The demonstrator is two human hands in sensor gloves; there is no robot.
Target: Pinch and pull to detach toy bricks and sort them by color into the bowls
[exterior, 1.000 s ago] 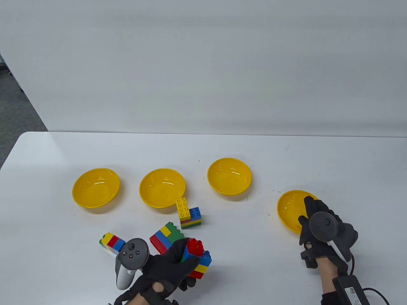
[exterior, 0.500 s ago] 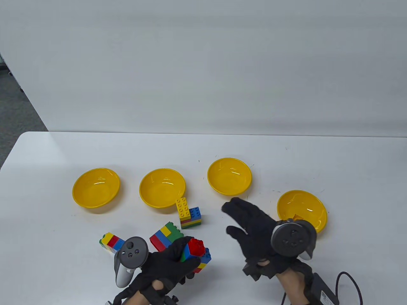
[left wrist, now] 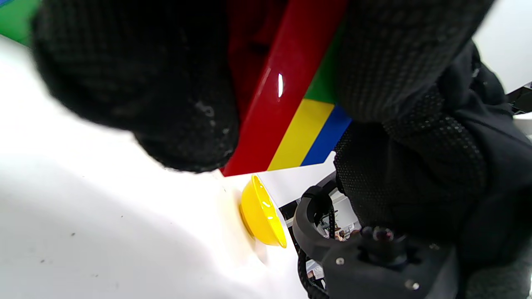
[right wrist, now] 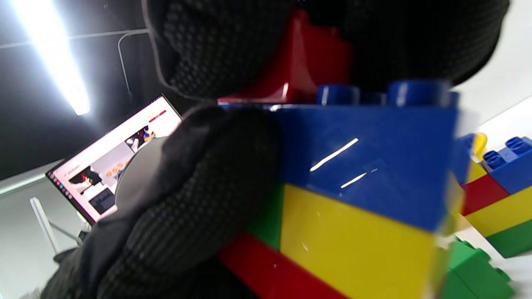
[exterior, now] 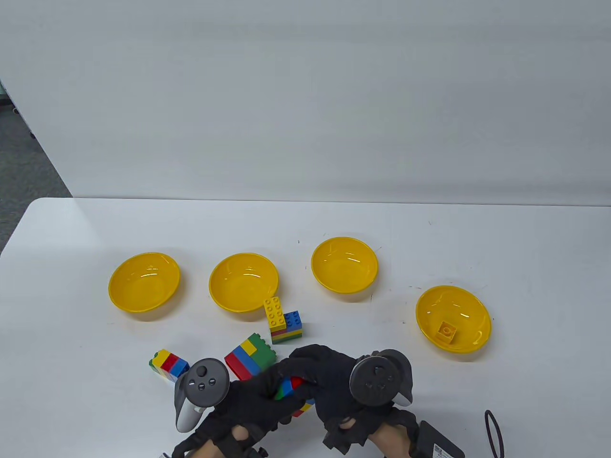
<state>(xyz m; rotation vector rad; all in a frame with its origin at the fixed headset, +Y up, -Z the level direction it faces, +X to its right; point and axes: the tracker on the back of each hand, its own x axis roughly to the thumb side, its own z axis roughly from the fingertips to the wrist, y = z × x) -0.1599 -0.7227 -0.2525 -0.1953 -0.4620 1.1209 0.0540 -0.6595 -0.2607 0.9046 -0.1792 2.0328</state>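
Now, across the white bench (exterior: 525, 238) you have four yellow bowls in a row through the middle of the table view; the rightmost bowl (exterior: 477, 315) already holds one yellow brick (exterior: 447, 331), the other three look bare.

Low in that frame, just left of centre, sits the brick cluster (exterior: 288, 387) you are working on, clamped between both hands. Your left hand (exterior: 248, 405) is curled round its lower layers. Your right hand (exterior: 334, 381) has its grip closed over the top, fingers folded about the red brick (right wrist: 316, 66) that stands on the blue one (right wrist: 365, 162).

These bricks are hard, light, glossy plastic, so expect them to slip under the gloves. Pinch the red brick on its flat side walls, not its studs, and pull straight off while the left hand braces the stack.

Three other clusters lie loose nearby.
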